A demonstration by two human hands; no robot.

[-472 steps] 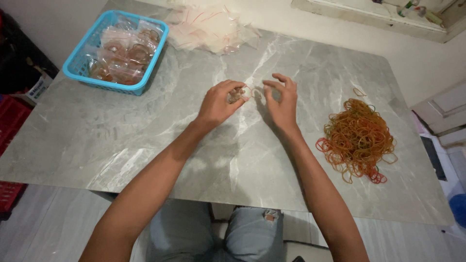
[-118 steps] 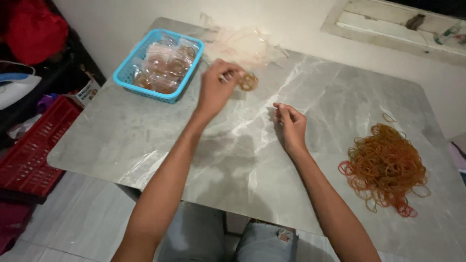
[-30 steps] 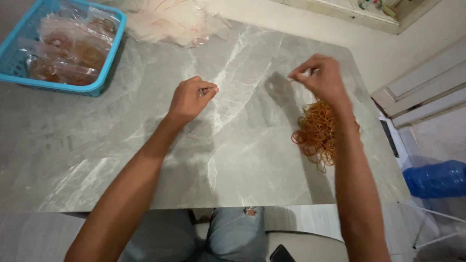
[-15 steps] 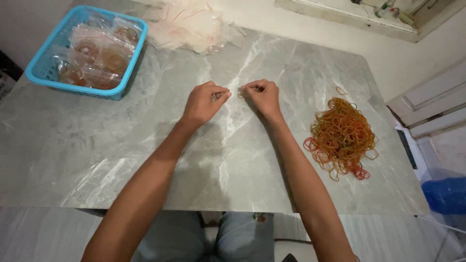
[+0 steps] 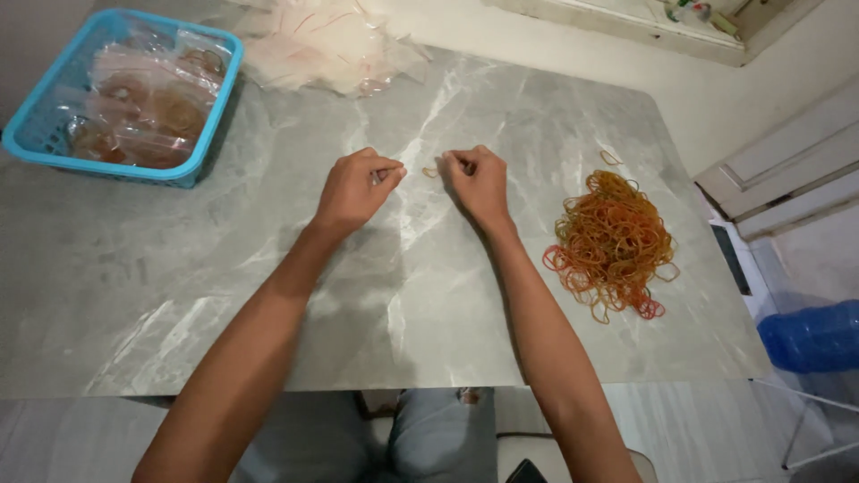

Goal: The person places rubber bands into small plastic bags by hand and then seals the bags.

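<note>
Both my hands rest on the grey marble table (image 5: pixel 268 295), near its middle, fists a short gap apart. My left hand (image 5: pixel 356 190) has its fingers curled and pinches something thin and clear, apparently a small plastic bag. My right hand (image 5: pixel 479 179) is closed too, and an orange rubber band (image 5: pixel 431 172) shows at its fingertips, between the two hands. A heap of orange and red rubber bands (image 5: pixel 613 240) lies to the right of my right forearm.
A blue plastic basket (image 5: pixel 208 121) with filled clear bags stands at the far left. A pile of empty clear bags (image 5: pixel 331 40) lies at the back edge. A blue water jug (image 5: pixel 810 335) stands on the floor, right of the table.
A second ago my right hand was over the rubber band heap. It has come back to the middle, beside my left hand, which stayed in place with its fingers closed.
</note>
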